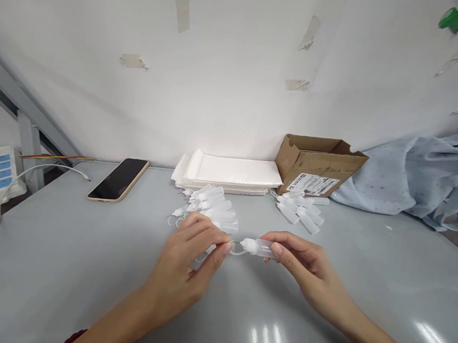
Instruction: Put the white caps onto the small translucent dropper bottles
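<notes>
My right hand [296,258] is closed around a small translucent needle-tip squeeze bottle [264,247], tilted nearly flat with its white nozzle facing left. A thin metal needle [237,242] sticks out of the nozzle towards my left hand [195,256]. The thumb and forefinger of that hand pinch the bottle's small tethered cap, mostly hidden by the fingertips. Below the needle, a white strap [238,253] loops between the bottle and those fingertips. Just behind my left hand lies a pile of similar bottles [217,206], partly covered by it.
More bottles [303,208] lie before an open cardboard box [317,166]. White padded envelopes [232,170] are stacked by the wall. On the left are a phone [119,181] and a white cable [58,165]; light blue cloth [392,177] covers the right back of the grey table [83,263].
</notes>
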Tool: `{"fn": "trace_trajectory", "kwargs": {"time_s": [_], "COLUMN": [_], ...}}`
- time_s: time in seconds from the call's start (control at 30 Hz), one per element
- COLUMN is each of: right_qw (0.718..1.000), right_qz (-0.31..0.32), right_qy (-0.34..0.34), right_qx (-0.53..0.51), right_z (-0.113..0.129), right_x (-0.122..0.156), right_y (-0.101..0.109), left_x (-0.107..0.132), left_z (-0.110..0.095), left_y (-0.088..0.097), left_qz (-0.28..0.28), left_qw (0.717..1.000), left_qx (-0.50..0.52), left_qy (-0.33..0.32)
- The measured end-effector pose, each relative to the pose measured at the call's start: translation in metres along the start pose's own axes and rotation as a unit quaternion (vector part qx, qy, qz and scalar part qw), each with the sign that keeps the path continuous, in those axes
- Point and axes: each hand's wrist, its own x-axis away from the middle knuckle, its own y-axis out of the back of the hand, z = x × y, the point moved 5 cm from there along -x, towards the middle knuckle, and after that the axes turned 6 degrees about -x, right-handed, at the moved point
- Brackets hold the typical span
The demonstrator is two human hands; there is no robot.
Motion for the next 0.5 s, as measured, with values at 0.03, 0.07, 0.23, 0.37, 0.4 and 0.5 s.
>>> {"fn": "trace_trajectory", "kwargs": {"time_s": [0.03,0.07,0.23,0.37,0.4,0.5], "right_qw": [1.0,0.999,0.996,0.997,0.998,0.998], "right_qz": [0.0,0.0,0.017,0.036,0.039,0.039], "right_qy": [0.013,0.028,0.063,0.043,0.04,0.045], "right_qx": [0.014,0.028,0.067,0.048,0.041,0.036], "right_z": [0.001,0.0021,0.0047,0.0035,0.0035,0.0045], "right_x": [0.0001,0.0002,-0.0006,-0.0016,-0.0017,-0.0014], "right_y": [0.0001,0.0002,0.0004,0.0,-0.0003,-0.0012], "left_x": [-0.0001,-0.0001,0.0001,0.0001,0.0,-0.0006], "left_z": [-0.0001,-0.0001,-0.0005,-0.0023,-0.0029,-0.0039], "left_y": [-0.0002,-0.0005,-0.0029,-0.0029,-0.0027,-0.0023], "left_qz": [0.003,0.008,0.048,0.061,0.061,0.06], "left_qw": [1.0,1.0,0.998,0.998,0.998,0.998], "left_qx": [-0.003,-0.007,-0.023,-0.007,-0.003,0.003], "left_qy": [-0.004,-0.007,-0.02,-0.032,-0.035,-0.037]}}
